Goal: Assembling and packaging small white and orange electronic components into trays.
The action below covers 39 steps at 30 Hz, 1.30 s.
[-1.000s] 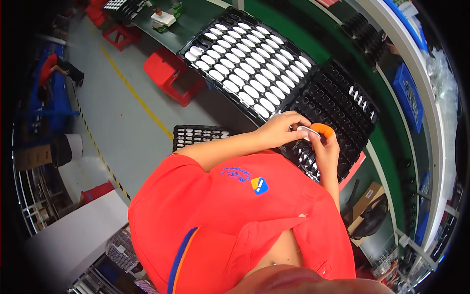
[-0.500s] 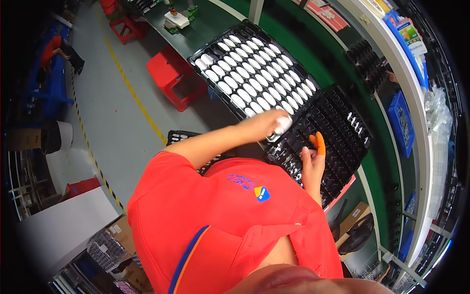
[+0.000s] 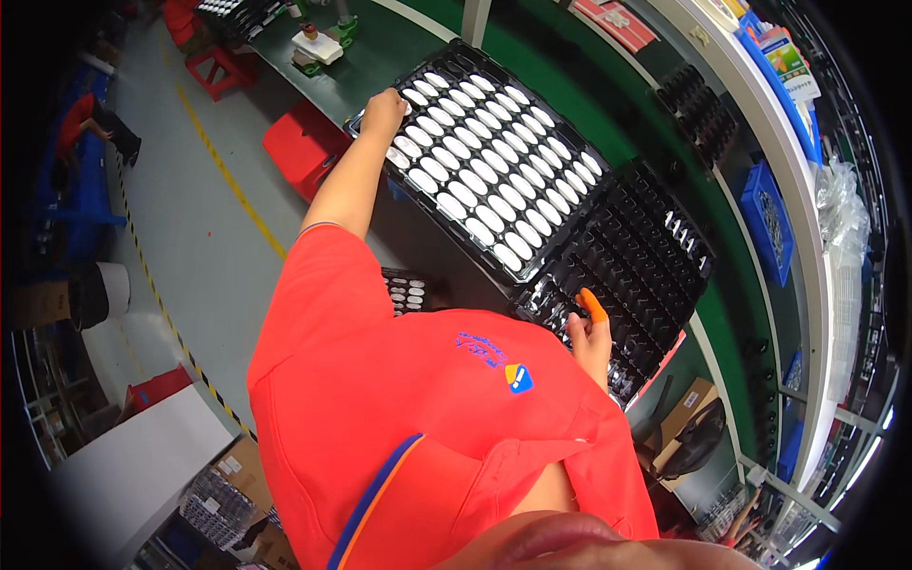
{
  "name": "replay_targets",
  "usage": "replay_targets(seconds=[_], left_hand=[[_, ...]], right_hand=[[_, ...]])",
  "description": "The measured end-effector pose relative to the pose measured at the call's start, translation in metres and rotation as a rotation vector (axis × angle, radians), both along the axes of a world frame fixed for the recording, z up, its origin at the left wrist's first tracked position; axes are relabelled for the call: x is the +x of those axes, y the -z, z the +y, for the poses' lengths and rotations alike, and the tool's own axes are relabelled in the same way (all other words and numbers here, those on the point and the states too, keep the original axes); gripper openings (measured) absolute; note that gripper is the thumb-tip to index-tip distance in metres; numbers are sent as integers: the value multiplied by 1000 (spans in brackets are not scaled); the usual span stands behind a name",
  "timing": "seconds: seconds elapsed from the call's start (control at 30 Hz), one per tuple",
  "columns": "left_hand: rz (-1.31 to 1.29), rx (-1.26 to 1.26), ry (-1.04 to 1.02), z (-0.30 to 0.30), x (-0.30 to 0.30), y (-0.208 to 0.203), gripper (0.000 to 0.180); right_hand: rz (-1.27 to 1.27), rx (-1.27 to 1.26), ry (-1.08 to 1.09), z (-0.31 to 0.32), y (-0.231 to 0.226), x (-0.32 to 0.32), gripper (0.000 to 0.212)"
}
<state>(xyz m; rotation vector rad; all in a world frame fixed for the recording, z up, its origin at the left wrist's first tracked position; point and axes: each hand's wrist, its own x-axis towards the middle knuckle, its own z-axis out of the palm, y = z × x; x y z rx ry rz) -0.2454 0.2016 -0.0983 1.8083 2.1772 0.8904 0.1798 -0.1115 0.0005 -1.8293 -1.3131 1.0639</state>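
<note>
My left hand (image 3: 384, 114) reaches to the far left corner of a black tray (image 3: 581, 249) with rows of white oval pieces (image 3: 486, 177). Its fingers are closed on one white oval piece (image 3: 408, 108), mostly hidden by them. My right hand (image 3: 593, 340), with orange covers on its fingertips, is over the near part of a second black tray (image 3: 635, 249). Its thumb and fingers are apart, half curled, with nothing visible between them. Small shiny parts (image 3: 543, 298) lie by it, too small to name. A few small white parts (image 3: 680, 231) stand in that tray's far right end.
A red stool (image 3: 302, 152) stands left of the green bench. Under the white tray's near side is another tray of small pieces (image 3: 407, 291). A blue bin (image 3: 769, 223) and a clear plastic bag (image 3: 842, 214) are on the right. A white fixture (image 3: 318, 46) sits farther along the bench.
My left hand has moved from the tray's near edge to its far left corner, taking a white oval piece along. My right hand has shifted slightly left and nearer.
</note>
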Motion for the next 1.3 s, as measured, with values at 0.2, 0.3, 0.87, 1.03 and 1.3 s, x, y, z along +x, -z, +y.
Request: replay_targets(seconds=[0.2,0.3,0.87,1.03,1.3], left_hand=[[-74,54,81,19,-23,16,22],[20,-58,223,18,-47,6,19],[297,122,420,-19,20,-87,13],[24,182,751,-53,158,-139,14],[-414,287,1124,-176,385,-158,15]], right_hand=[[-61,3,-25,0,-2,1,40],[-56,37,-19,-1,3,4,41],[381,-23,-35,8,-4,21,35],[948,-117,68,33,-3,25,44],[2159,141,282,54,17,66,51]])
